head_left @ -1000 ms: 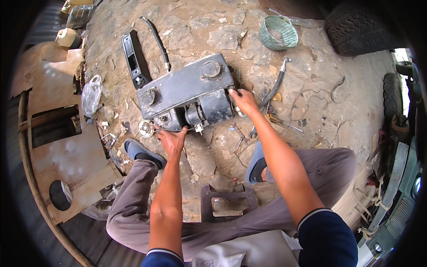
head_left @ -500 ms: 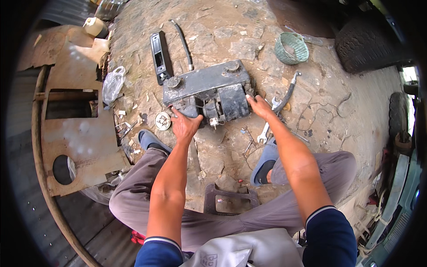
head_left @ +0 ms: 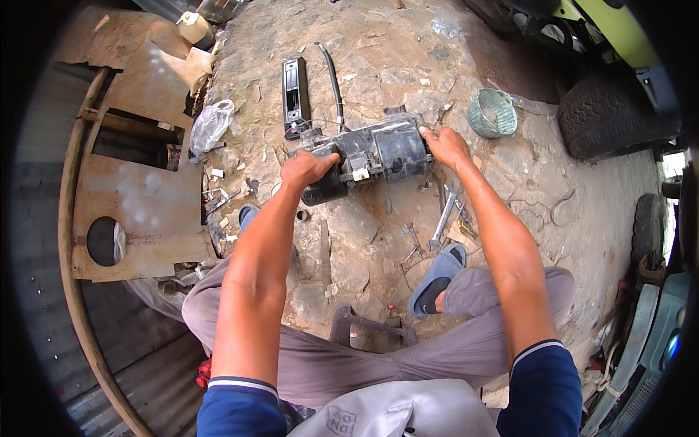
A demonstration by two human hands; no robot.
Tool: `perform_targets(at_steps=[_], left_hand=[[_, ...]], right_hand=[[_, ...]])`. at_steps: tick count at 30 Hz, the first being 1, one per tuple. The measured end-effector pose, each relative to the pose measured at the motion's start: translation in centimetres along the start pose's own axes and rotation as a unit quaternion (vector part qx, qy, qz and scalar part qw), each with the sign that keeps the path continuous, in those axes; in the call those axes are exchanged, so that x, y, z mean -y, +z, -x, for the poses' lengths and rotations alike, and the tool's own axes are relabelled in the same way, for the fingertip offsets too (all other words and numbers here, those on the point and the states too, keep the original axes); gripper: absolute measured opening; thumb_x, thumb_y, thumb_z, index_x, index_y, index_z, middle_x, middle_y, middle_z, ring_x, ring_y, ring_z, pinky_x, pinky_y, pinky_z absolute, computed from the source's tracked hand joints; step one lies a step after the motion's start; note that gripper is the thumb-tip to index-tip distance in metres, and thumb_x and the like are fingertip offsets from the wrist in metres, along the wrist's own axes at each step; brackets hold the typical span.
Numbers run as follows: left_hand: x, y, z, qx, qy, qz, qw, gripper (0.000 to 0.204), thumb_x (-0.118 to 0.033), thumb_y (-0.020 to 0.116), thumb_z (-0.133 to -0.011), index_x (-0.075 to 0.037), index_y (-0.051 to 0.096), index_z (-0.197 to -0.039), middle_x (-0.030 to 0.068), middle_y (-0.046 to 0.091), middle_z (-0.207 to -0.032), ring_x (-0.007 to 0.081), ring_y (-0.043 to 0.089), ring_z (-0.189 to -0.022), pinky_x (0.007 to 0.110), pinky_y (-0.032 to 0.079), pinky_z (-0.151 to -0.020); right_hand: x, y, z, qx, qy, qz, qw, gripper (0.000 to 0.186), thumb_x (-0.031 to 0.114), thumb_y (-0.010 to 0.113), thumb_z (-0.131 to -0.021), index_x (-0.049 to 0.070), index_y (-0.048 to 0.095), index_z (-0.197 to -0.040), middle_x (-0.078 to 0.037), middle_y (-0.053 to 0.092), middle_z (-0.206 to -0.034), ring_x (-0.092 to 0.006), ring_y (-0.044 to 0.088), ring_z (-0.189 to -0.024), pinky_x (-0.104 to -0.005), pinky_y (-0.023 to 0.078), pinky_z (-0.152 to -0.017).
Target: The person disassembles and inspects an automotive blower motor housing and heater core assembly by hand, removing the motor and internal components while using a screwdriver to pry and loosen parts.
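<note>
Between my hands is a dirty black twin-drum motor unit (head_left: 399, 154), with a rounded housing at each end and a small motor with a white connector in the middle. My left hand (head_left: 307, 171) is closed on its left drum, thumb over the top. My right hand (head_left: 445, 148) grips its right end, with the thumb on the upper edge and the other fingers partly hidden. The unit is tilted, its drums facing up toward me. Behind it lie a long black slotted panel (head_left: 295, 98) and a black hose (head_left: 331, 80).
An open-ended spanner (head_left: 441, 224) lies by my right sandal (head_left: 437, 279). A green woven basket (head_left: 492, 113) stands at the right, before a large tyre (head_left: 604, 116). Leftward are a clear plastic bag (head_left: 212, 125) and a cut rusty sheet (head_left: 142, 211). A low stool (head_left: 371, 328) sits between my legs.
The motor unit has been tipped over, so its drums now face up. My left hand has shifted from its lower left edge onto the left drum. The view has moved slightly.
</note>
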State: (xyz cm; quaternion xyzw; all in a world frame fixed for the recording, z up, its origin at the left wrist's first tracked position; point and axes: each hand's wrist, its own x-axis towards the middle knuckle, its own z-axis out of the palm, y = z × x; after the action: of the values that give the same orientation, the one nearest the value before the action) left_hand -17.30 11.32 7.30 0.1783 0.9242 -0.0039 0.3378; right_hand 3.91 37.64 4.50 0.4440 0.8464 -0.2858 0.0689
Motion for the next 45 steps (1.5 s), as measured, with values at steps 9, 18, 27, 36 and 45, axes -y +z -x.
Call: perform_targets(at_steps=[9,18,27,36,45], left_hand=[[-1.2,-6.5,-0.2,0.248,0.066,-0.056,0.965,0.074,-0.071,0.049,-0.087,-0.011,0.071,-0.124,0.0154,0.068,-0.126,0.0306,0.063,-0.117,0.042,0.046,-0.101],[1.2,1.5,-6.8,0.167,0.119,-0.200,0.958,0.076,-0.072,0.030,-0.095,-0.019,0.051,-0.146,0.0082,0.042,-0.157,0.0304,0.036,-0.147,0.043,0.031,-0.118],[-1.2,1.5,-1.0,-0.158,0.328,-0.082,0.928,0.100,-0.082,0.045,-0.086,0.005,0.057,-0.133,0.0242,0.060,-0.129,0.0391,0.058,-0.120,0.051,0.044,-0.103],[-3.1,0.1,-4.1,-0.028,0.288,-0.116,0.950,0.106,-0.087,0.059,-0.072,0.002,0.062,-0.131,0.0229,0.067,-0.121,0.0366,0.063,-0.115,0.043,0.048,-0.103],[-3.8,-1.2,-8.5,0.000,0.263,-0.080,0.961,0.107,-0.086,0.065,-0.068,-0.002,0.061,-0.134,0.0241,0.067,-0.123,0.0358,0.063,-0.119,0.040,0.048,-0.104]], right_hand=[[3.1,-4.0,0.7,0.123,-0.006,-0.004,0.992,0.062,0.048,0.053,-0.094,-0.012,0.070,-0.090,-0.027,0.071,-0.081,-0.0354,0.073,-0.084,-0.0439,0.054,-0.084],[2.8,-0.6,-1.7,0.177,0.025,0.005,0.984,0.054,0.035,0.052,-0.092,-0.017,0.067,-0.089,-0.027,0.071,-0.079,-0.0321,0.074,-0.067,-0.0427,0.056,-0.075],[-0.4,1.3,-5.8,0.160,0.037,0.037,0.986,0.054,0.037,0.051,-0.093,-0.013,0.069,-0.087,-0.022,0.070,-0.070,-0.0304,0.074,-0.067,-0.0417,0.055,-0.077],[0.7,1.2,-7.8,0.113,0.050,0.082,0.989,0.065,0.053,0.040,-0.100,-0.002,0.074,-0.104,-0.023,0.073,-0.101,-0.0404,0.067,-0.106,-0.0501,0.049,-0.094],[1.6,1.7,-9.6,-0.088,-0.080,0.128,0.985,0.079,0.065,0.033,-0.100,0.000,0.073,-0.083,-0.031,0.069,-0.097,-0.0490,0.066,-0.094,-0.0558,0.051,-0.083]])
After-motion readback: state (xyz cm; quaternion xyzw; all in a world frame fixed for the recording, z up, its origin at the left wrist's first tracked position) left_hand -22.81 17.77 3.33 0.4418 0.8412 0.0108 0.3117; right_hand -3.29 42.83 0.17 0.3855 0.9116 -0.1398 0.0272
